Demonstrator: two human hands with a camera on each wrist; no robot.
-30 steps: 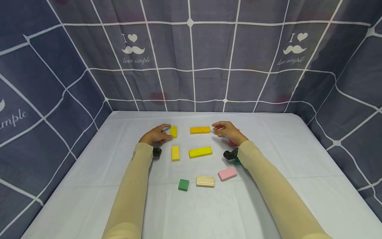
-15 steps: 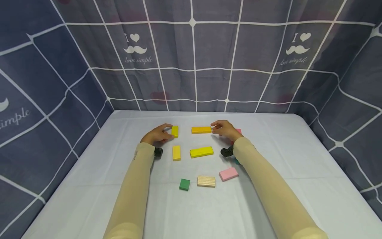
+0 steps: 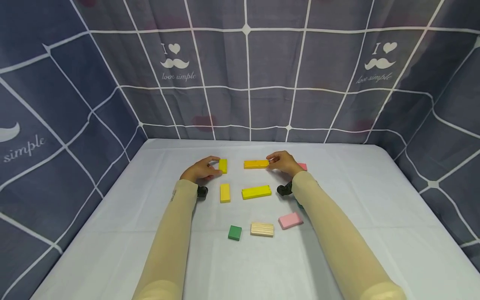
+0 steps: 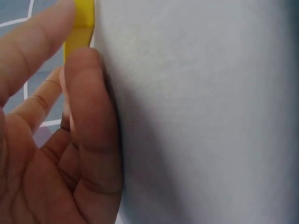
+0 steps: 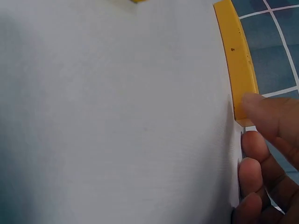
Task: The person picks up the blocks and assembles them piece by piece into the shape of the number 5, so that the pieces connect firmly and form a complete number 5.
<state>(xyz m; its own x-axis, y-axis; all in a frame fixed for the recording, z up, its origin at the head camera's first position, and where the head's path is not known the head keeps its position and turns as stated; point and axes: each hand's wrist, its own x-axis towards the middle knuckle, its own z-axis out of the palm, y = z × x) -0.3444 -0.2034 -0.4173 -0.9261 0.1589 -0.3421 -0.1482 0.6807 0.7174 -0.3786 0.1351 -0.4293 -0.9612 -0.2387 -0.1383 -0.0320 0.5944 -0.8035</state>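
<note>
In the head view, my left hand lies at the short yellow block, thumb at its near end and a finger at its far end, pinching it lengthwise. The left wrist view shows this block partly hidden behind two fingertips. My right hand grips the right end of a long orange-yellow block. From the right wrist, one digit overlaps that end of the block, while the other fingers curl below it. Nearer the person lie another short yellow block and a long bright yellow block.
A green square block, a ridged wooden block and a pink block lie nearer the front. A red-pink block shows behind the right hand; a teal piece is mostly under the sleeve. Grey curtain surrounds the white table.
My right hand has moved left onto the end of the long orange-yellow block, uncovering more of the red-pink block. The left hand stays at its short yellow block. The head view has shifted slightly.
</note>
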